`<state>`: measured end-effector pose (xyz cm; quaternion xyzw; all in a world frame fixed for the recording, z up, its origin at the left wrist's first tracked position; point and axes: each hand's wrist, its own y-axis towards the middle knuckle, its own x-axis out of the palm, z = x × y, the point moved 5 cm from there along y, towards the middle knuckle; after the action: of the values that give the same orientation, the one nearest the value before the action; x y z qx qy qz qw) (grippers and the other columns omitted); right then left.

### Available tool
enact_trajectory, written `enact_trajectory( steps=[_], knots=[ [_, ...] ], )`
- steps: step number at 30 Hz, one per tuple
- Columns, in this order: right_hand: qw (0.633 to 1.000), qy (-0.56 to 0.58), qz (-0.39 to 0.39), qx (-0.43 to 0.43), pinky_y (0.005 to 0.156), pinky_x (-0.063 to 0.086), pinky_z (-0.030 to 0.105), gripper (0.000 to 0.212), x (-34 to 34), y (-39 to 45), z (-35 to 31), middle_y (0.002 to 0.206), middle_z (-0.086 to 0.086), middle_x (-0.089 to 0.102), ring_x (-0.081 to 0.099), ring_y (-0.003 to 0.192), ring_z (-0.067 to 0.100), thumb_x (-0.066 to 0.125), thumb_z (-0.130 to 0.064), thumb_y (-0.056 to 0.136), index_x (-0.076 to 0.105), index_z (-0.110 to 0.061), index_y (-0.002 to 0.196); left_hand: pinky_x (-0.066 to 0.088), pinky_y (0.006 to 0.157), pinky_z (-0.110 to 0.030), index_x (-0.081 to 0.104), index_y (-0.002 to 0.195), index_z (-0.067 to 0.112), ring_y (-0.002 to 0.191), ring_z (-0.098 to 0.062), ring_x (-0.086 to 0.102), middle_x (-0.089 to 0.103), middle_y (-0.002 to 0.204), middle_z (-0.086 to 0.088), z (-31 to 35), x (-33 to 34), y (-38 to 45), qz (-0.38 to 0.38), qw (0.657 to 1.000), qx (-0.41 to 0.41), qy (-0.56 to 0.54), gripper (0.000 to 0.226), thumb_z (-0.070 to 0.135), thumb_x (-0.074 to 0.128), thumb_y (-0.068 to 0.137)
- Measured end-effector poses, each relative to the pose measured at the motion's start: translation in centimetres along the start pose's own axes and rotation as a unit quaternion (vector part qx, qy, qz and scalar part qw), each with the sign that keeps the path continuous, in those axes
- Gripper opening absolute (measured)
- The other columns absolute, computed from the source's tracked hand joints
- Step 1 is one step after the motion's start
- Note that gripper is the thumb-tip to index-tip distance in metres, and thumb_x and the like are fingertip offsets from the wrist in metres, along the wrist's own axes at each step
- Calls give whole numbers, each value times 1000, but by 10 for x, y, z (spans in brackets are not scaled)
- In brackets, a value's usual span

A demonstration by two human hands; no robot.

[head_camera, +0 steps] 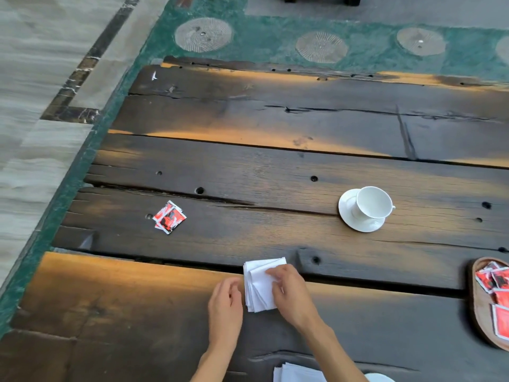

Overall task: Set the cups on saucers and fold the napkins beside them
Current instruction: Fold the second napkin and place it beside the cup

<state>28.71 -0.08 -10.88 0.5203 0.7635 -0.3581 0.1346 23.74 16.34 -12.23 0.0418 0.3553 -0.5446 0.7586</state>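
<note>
Near the front edge of the dark plank table point(275, 166), rough-grained and cracked with bolt holes and worn amber patches, lay the white paper napkin point(260, 285), folded into a fanned stack of thin layers. The right hand point(289, 292) was on it, fingers curled over its right side and pinching the top layer. The left hand point(224, 304) sat just beside the napkin's left edge, fingers loosely bent; whether they touched the paper could not be told.

Out toward the right edge, well apart from the napkin, the white glazed cup point(373, 203) stood on its round saucer point(347, 205), seated off-centre toward the saucer's right side, small handle pointing right.

Over toward the left edge, a little pile of glossy red-and-white sachets point(168, 217) lay flat. At the right edge an oval wooden tray point(478, 307) held more of the same sachets. At the very front edge, more white napkins point(297, 373) showed, partly cut off.
</note>
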Motion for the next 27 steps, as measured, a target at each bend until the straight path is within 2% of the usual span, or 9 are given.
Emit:
enact_trajectory(
  steps=[2, 5, 9, 11, 14, 18, 22, 24, 27],
  knots=[
    [1000, -7, -13, -13, 105, 39, 22, 44, 8, 0, 2, 127, -2, 48, 47, 119, 12, 41, 1, 90, 57, -9, 130, 51, 81, -22, 62, 94, 34, 91, -9, 64, 65, 99, 11, -3, 4, -1, -57, 996, -50, -46, 21, 14, 56, 97],
    [999, -5, -23, -26, 105, 38, 19, 48, 17, 0, 7, 129, -6, 38, 38, 120, 6, 42, -2, 89, 51, -11, 135, 48, 66, -11, 56, 88, 43, 76, -5, 61, 64, 89, 6, 0, 15, -2, -107, 993, -40, -33, 25, 22, 69, 89],
    [996, -66, -18, -51, 98, 35, 15, 48, 25, 3, 10, 130, -9, 29, 31, 120, 9, 46, -14, 84, 47, -19, 132, 44, 64, -17, 52, 94, 33, 80, -8, 58, 56, 96, 8, 7, 22, -1, -81, 996, -29, 33, 18, 31, 68, 89],
    [990, -129, 6, -62, 94, 40, 21, 43, 23, 6, 9, 131, -7, 31, 34, 118, 14, 51, -22, 83, 47, -24, 126, 47, 69, -27, 47, 110, 33, 87, -12, 58, 48, 108, 10, 11, 24, 2, -70, 994, -25, 84, 26, 35, 64, 91],
    [982, -174, 12, -72, 96, 37, 28, 47, 17, 4, 10, 133, -7, 30, 35, 116, 18, 56, -41, 83, 45, -31, 128, 44, 67, -27, 43, 124, 38, 97, -10, 49, 36, 114, 11, 22, 21, 13, -61, 982, 17, 179, 37, 41, 60, 92],
    [985, -147, 27, -83, 99, 38, 27, 44, 12, -8, 15, 133, -6, 34, 34, 119, 16, 58, -50, 82, 50, -27, 119, 44, 87, -27, 58, 107, 23, 109, -12, 44, 43, 119, 8, 38, 27, 39, -115, 946, 150, 264, 22, 39, 61, 92],
    [978, -167, 99, -80, 64, 45, 31, 44, 9, -26, 2, 82, -7, 47, 45, 76, 16, 62, -64, 71, 44, -24, 77, 48, 86, -32, 64, 99, 16, 101, -15, 54, 56, 106, 5, 44, 36, 59, -190, 919, 179, 297, 23, 38, 61, 93],
    [963, -241, 82, -92, 61, 46, 32, 43, 18, -28, -4, 77, -6, 51, 51, 72, 18, 62, -62, 67, 46, -24, 79, 51, 79, -34, 64, 91, 20, 91, -16, 58, 60, 96, 5, 46, 34, 66, -198, 922, 157, 295, 21, 41, 62, 90],
    [956, -280, 30, -82, 79, 45, 37, 30, 21, -21, -7, 97, -4, 58, 55, 91, 23, 51, -47, 84, 52, -23, 104, 42, 64, -31, 57, 77, 29, 77, -15, 56, 62, 80, 9, 43, 29, 76, -195, 926, 138, 293, 19, 43, 61, 88]
  ],
)
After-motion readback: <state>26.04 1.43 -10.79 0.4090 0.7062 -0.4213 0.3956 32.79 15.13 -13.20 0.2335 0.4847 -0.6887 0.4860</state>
